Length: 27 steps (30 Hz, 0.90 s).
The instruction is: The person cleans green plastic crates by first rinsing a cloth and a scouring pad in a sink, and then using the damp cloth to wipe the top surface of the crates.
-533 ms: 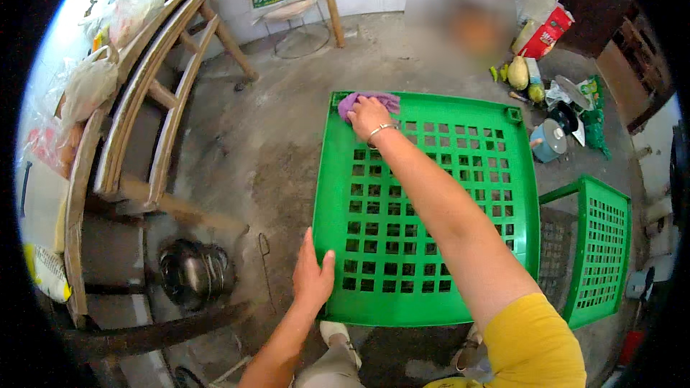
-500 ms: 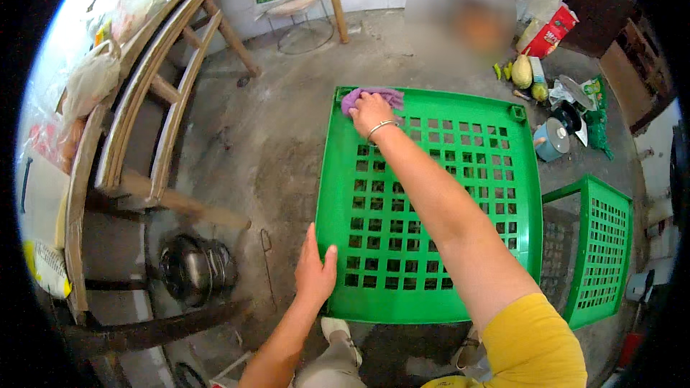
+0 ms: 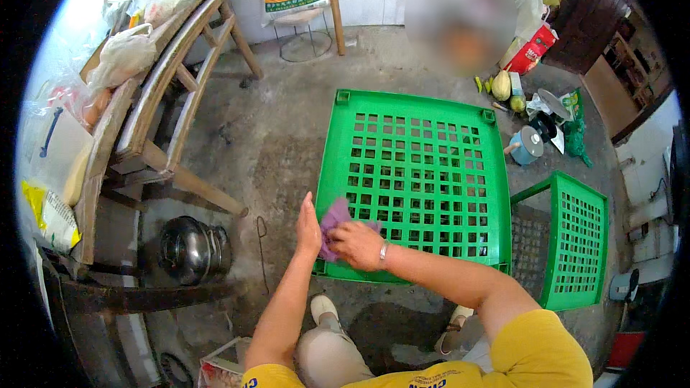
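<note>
A green plastic rack (image 3: 330, 165) with a grid of square holes lies in front of me, with small hollow blocks at its far corners. My right hand (image 3: 356, 246) is closed over a crumpled purple cloth (image 3: 336, 214), pressing it on the rack's near left part. Fingers straight and together, my left hand (image 3: 308, 230) lies along the outside of the rack's left rim, just beside the cloth. What lies under the cloth is hidden.
A second green rack (image 3: 553, 244) stands to the right. Worn wooden furniture holding plastic bags (image 3: 126, 57) fills the left side, near a shiny metal pot (image 3: 188, 251). A light-blue pot (image 3: 528, 145) and vegetables (image 3: 502, 86) sit at the far right.
My right hand has brought the purple cloth from the rack's far left corner toward me, to the near left side. The left hand stays at the left rim. The view has shifted.
</note>
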### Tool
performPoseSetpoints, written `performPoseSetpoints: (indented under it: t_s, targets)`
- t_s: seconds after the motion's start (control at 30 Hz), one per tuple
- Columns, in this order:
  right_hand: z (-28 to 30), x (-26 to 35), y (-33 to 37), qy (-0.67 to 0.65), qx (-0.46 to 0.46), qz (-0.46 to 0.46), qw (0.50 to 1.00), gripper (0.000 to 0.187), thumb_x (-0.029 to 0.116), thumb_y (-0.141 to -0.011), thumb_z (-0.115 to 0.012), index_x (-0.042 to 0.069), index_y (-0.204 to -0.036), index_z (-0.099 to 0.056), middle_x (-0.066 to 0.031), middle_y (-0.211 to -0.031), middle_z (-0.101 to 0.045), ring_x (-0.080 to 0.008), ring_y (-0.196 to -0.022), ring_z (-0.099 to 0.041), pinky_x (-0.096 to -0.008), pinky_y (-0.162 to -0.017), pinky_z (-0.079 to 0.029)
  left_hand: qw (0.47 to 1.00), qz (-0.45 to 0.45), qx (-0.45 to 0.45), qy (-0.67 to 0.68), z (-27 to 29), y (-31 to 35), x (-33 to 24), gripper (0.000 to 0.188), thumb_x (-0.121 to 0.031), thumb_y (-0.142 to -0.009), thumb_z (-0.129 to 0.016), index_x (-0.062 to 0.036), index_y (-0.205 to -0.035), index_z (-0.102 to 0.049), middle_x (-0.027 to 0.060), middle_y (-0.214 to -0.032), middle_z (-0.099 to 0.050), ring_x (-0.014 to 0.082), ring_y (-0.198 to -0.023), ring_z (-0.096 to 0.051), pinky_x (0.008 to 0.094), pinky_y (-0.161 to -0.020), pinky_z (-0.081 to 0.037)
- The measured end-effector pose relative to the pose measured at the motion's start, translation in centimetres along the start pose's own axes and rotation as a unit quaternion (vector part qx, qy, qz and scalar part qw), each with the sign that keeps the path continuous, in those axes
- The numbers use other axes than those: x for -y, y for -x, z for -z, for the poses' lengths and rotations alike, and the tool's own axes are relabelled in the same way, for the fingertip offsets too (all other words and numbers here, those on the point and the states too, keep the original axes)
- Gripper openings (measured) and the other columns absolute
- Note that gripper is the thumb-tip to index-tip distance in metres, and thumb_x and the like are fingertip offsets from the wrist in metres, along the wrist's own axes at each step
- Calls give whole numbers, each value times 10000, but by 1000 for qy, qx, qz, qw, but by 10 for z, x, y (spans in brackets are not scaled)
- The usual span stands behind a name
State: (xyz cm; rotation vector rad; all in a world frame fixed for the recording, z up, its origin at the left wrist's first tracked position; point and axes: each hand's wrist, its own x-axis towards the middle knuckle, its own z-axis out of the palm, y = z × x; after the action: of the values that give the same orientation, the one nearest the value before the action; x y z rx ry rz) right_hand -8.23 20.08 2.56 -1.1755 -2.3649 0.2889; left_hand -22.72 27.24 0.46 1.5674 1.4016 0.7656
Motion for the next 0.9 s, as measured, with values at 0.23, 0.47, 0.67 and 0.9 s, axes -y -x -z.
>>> performPoseSetpoints:
  t_s: [0.23,0.47,0.67,0.9]
  targets:
    - [51,-51,-17,-79,-171,-330,925,158,196,-785,-551,56,-799,-621,-121,-838,-567,-281,-816,-532,-364,-702,-447,999,26,-17,39,-2,0,11,392,-222,-924,-399,-35,-1268,-415,138,-1250,-472,236,-1151,-436,324,-967,-329]
    - [-3,-90,-102,20,-71,-50,996,216,291,-806,-507,126,-817,-646,-58,-940,-618,-248,-1116,-447,-510,-1008,-231,996,19,64,53,9,6,4,387,-115,-895,-405,-3,-1266,-407,155,-1222,-499,253,-1124,-473,326,-951,-343]
    - [5,-187,-136,145,-82,6,986,240,306,-807,-488,135,-740,-642,-36,-784,-619,-218,-903,-532,-518,-1017,-230,977,32,76,197,4,10,5,401,-66,-896,-399,36,-1284,-372,150,-1269,-461,217,-1164,-439,300,-977,-316]
    - [38,-253,-207,314,-68,-121,939,279,283,-819,-462,92,-743,-651,-89,-784,-636,-224,-907,-563,-431,-928,-347,980,64,63,179,25,14,-5,411,-56,-884,-413,33,-1284,-373,149,-1271,-457,213,-1168,-437,303,-982,-315]
